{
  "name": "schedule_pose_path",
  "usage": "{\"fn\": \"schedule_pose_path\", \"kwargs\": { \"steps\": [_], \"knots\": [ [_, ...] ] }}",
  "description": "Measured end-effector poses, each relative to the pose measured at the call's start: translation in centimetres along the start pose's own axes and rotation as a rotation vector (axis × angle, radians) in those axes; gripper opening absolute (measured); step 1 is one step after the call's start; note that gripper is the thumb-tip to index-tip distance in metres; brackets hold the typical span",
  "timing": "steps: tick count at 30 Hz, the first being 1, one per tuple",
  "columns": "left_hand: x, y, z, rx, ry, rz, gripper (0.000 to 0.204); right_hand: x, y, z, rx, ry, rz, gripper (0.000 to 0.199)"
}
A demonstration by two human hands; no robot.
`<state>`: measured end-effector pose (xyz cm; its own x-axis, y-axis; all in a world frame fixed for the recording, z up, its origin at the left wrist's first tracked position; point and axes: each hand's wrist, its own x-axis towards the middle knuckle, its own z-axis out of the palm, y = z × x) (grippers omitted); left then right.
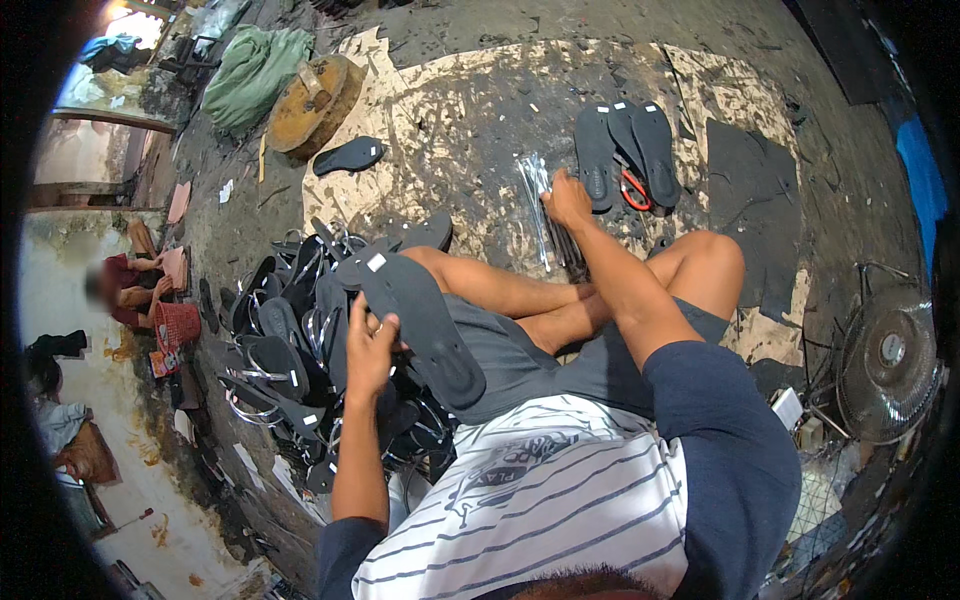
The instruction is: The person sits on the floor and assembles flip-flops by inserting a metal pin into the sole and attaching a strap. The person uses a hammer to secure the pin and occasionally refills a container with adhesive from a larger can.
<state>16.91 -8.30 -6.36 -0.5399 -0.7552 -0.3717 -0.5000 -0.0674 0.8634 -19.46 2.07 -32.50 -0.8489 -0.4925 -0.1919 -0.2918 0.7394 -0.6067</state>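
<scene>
My left hand (372,348) is closed around the edge of a black sandal sole (425,325), holding it tilted above my lap. A small white label sticks to the sole's upper end. Ahead of me, my right hand (568,202) reaches down to a bunch of thin silvery sandal straps (534,205), fingers pinched at its right side. Black straps (572,262) lie just below that hand, partly hidden by my forearm. To its right are several loose black soles (655,150) and red-handled pliers or cutters (634,188).
A heap of black sandals with shiny straps (285,345) lies at my left. Farther off are a single sole (349,155), a rusty round block (315,105) and a green sack (255,75). At right stands a fan (888,350). Another person (135,280) sits far left by a red basket (178,325).
</scene>
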Motion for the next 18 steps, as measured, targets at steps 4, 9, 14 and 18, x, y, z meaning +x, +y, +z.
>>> {"fn": "schedule_pose_path", "kwargs": {
  "steps": [4,9,14,18],
  "knots": [
    [-1.2,-1.7,0.0,0.311,-0.007,0.176,0.065,-1.1,-0.1,-1.6,0.067,-0.099,0.099,0.026],
    [2.7,3.8,2.3,0.590,0.205,0.670,0.057,-2.7,-3.1,-7.5,0.524,-0.002,-0.182,0.028],
    [5.6,8.5,8.2,0.017,-0.063,0.423,0.036,-12.0,-13.9,-12.7,0.896,-0.681,-0.554,0.025],
    [5.4,7.7,6.7,-0.268,0.066,0.340,0.032,-5.2,-9.1,-8.6,0.831,-0.447,-0.375,0.031]
  ]
}}
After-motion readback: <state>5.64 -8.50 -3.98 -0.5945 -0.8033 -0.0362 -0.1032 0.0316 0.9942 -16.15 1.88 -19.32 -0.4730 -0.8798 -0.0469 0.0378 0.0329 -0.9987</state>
